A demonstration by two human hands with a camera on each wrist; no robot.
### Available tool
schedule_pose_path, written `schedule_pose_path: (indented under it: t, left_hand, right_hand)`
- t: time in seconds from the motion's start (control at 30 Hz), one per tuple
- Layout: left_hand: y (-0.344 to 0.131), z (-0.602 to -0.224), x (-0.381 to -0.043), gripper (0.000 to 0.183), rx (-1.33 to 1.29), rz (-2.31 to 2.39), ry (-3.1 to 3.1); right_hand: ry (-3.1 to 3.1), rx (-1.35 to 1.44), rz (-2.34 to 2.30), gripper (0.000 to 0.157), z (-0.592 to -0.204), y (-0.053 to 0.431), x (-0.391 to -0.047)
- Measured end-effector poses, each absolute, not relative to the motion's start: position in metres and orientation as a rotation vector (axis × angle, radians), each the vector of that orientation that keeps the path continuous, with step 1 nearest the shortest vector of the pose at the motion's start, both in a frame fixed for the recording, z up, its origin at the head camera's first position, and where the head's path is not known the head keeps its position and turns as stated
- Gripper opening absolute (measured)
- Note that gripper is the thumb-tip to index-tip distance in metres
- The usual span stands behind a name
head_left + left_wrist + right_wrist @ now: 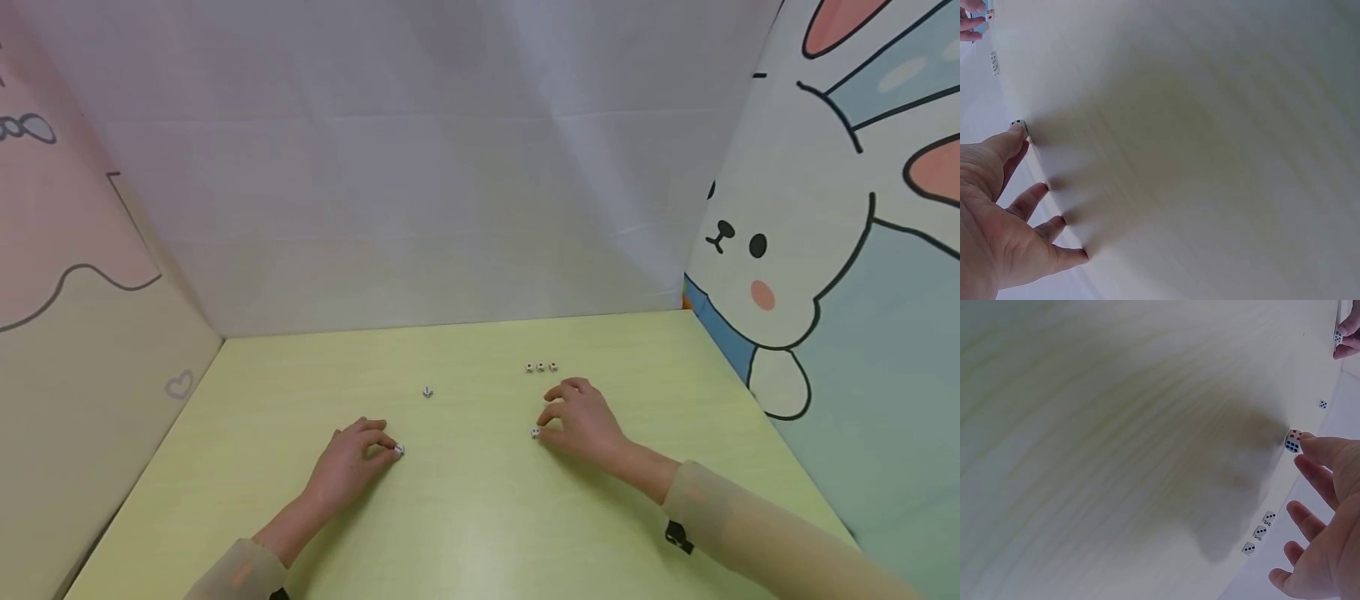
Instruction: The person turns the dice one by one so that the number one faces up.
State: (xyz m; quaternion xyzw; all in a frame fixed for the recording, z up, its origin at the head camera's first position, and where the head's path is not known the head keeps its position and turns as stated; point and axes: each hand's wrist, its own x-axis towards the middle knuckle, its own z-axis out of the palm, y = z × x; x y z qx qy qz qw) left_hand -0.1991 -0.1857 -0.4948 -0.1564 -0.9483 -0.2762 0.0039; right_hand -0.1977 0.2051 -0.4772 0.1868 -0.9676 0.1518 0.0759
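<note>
Between thumb and forefinger, my left hand (351, 468) pinches a white die (400, 449) just at the tabletop, left of the middle. The left wrist view shows this die (1019, 127) at the thumb tip, the other fingertips reaching down to the table. My right hand (587, 423) pinches another white die (536, 432) by thumb and forefinger. In the right wrist view that die (1293, 441) shows red and blue pips. A single die (427, 392) lies beyond the left hand. Three dice (541, 367) stand in a short row beyond the right hand.
The pale yellow-green table (465, 517) meets a white cloth backdrop (420, 183) at its far edge. A printed panel with a rabbit (795, 250) borders the right side. A pink and cream panel (82, 358) borders the left.
</note>
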Motion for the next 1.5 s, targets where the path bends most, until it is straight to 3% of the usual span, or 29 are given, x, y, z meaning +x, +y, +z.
schedule_pose_path:
  t: [1.5]
  left_hand:
    - [-0.1849, -0.4951, -0.1994, 0.005, -0.472, -0.850, -2.982]
  right_hand:
    - [-2.944, 0.546, 0.469, 0.008, -0.4794, 0.1986, -0.2010]
